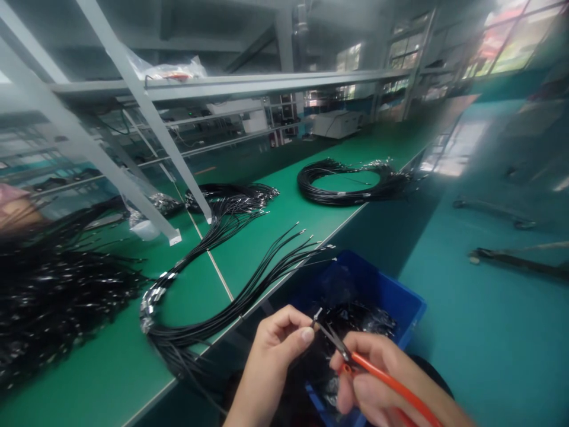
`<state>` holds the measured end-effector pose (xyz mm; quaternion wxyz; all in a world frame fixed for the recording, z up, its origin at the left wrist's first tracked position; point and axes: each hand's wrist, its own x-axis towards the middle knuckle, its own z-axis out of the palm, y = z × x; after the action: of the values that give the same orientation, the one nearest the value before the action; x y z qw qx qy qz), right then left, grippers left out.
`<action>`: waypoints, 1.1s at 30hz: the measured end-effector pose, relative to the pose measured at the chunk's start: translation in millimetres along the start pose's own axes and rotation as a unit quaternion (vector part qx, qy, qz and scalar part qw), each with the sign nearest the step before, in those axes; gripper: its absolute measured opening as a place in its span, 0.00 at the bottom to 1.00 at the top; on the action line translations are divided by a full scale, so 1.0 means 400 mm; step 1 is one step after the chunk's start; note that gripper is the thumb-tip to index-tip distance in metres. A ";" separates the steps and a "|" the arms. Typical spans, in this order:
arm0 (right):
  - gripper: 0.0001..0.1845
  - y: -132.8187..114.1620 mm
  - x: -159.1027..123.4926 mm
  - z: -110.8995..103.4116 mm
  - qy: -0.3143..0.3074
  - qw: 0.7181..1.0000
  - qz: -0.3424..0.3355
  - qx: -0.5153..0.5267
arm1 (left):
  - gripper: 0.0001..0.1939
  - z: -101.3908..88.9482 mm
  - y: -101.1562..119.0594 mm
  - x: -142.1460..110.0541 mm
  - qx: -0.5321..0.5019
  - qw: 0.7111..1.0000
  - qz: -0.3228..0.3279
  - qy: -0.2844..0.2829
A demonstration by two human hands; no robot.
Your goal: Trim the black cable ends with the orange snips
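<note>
My left hand [280,347] has its thumb and forefinger pinched on the end of a thin black cable, whose small light tip [317,314] sticks up past the fingers. My right hand [373,367] is wrapped around red-handled pliers [338,344]. Their slim dark jaws point up and left, slightly parted at the cable end; whether they touch it I cannot tell. Beneath both hands stands a blue bin [400,302] with black cables and clear plastic inside. Along the bench edge lies a curved bundle of black cables [213,325] with metal-tipped ends.
On the green bench [267,249] lie a coiled cable ring [338,198], another cable bundle [240,198] and a large black pile [53,308]. White shelf posts [146,112] rise from it. At far left shows part of another person [18,207]. Wheeled stand legs [511,258] stand on the floor.
</note>
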<state>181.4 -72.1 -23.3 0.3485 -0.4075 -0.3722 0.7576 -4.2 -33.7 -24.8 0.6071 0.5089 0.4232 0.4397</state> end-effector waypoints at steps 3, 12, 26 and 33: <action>0.12 -0.011 -0.014 0.014 0.023 0.999 -0.006 -0.033 | 0.05 -0.001 0.000 -0.003 -0.010 1.000 -0.005 -0.020; 0.12 0.022 0.003 -0.012 -0.026 0.999 -0.023 -0.011 | 0.05 -0.004 -0.004 -0.002 -0.010 0.999 0.001 -0.039; 0.12 0.030 0.029 -0.019 -0.066 0.997 -0.016 0.031 | 0.05 -0.006 -0.007 0.001 0.024 0.999 0.020 -0.035; 0.05 0.010 0.036 -0.003 0.001 0.995 0.031 -0.093 | 0.06 -0.009 -0.005 0.004 0.045 0.998 0.023 -0.036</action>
<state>175.4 -61.5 -32.2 0.2858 -0.4500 -0.4281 0.7298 -7.2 -31.4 -27.3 0.5880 0.5611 0.4086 0.4153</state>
